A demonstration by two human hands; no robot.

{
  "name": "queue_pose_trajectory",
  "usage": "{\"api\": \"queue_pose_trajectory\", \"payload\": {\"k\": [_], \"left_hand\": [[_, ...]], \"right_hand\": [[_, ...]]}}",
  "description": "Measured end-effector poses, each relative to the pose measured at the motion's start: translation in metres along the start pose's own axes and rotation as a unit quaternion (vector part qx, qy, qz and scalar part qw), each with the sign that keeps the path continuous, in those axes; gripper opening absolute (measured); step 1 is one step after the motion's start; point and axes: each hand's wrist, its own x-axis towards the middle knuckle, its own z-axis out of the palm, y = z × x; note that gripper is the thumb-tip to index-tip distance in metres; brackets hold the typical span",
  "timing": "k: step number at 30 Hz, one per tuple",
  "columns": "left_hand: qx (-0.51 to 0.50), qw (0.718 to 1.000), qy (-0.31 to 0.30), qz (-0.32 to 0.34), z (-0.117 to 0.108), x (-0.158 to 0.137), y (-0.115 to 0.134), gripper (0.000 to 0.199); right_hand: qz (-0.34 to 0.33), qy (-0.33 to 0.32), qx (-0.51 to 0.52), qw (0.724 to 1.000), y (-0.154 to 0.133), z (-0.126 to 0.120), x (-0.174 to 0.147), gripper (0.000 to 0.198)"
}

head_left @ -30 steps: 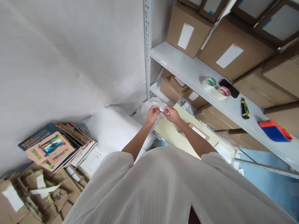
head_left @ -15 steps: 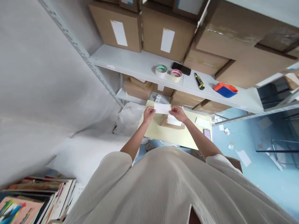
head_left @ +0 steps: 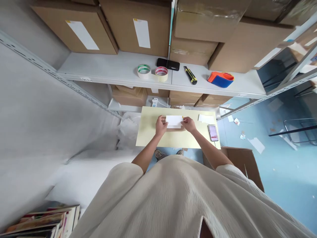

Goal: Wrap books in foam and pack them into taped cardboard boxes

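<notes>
A white label (head_left: 174,120) with a small yellow mark at its right corner is stretched between my two hands. My left hand (head_left: 160,126) pinches its left end, and my right hand (head_left: 189,124) pinches the right end. Directly beneath lies a small cardboard box (head_left: 175,129), mostly covered by the label and my hands. Whether the label touches the box I cannot tell. The box rests on a pale yellow table (head_left: 151,140).
On the right of the table lie a phone (head_left: 213,133) and white paper (head_left: 206,119). The shelf (head_left: 99,71) above holds tape rolls (head_left: 144,71), a black case (head_left: 168,64), a utility knife (head_left: 190,75) and an orange-blue item (head_left: 221,79). An open carton (head_left: 244,162) stands beside me.
My hands have brought the label down and nearer to me, over the cardboard box, which is now mostly hidden. The camera view has turned, shifting the shelf leftward.
</notes>
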Motion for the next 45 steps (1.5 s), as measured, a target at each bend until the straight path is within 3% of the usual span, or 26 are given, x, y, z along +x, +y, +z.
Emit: {"api": "queue_pose_trajectory", "payload": {"k": [4, 15, 21, 25, 28, 31, 34, 39, 42, 45], "left_hand": [[0.034, 0.999, 0.015, 0.006, 0.003, -0.006, -0.012, 0.058], [0.109, 0.994, 0.006, 0.026, 0.005, -0.006, -0.025, 0.046], [0.262, 0.959, -0.034, 0.099, -0.003, -0.013, -0.012, 0.026], [0.298, 0.924, -0.151, 0.187, -0.012, -0.019, -0.005, 0.047], [0.326, 0.884, -0.24, 0.232, -0.018, -0.02, -0.007, 0.071], [0.367, 0.86, -0.268, 0.231, -0.019, -0.018, -0.012, 0.094], [0.403, 0.848, -0.263, 0.221, -0.014, -0.016, -0.016, 0.107], [0.429, 0.862, -0.209, 0.17, 0.001, -0.02, -0.014, 0.113], [0.411, 0.889, -0.165, 0.115, 0.008, -0.025, -0.012, 0.115], [0.354, 0.93, -0.088, 0.053, 0.005, -0.025, -0.013, 0.104]], "right_hand": [[0.017, 0.004, -0.026, 1.0, 0.013, 0.014, -0.001, 0.029], [-0.031, -0.001, -0.154, 0.988, 0.023, 0.03, 0.001, 0.02], [-0.052, -0.038, -0.243, 0.968, 0.021, 0.029, -0.005, 0.019], [-0.183, -0.046, -0.336, 0.923, 0.023, 0.031, -0.018, 0.05], [-0.273, -0.103, -0.38, 0.878, 0.03, 0.036, -0.025, 0.082], [-0.287, -0.15, -0.405, 0.855, 0.037, 0.04, -0.024, 0.101], [-0.279, -0.156, -0.418, 0.85, 0.043, 0.038, -0.016, 0.105], [-0.233, -0.121, -0.426, 0.866, 0.051, 0.025, -0.005, 0.107], [-0.206, -0.114, -0.404, 0.884, 0.058, 0.017, -0.005, 0.106], [-0.157, -0.101, -0.337, 0.923, 0.068, 0.009, -0.006, 0.104]]}}
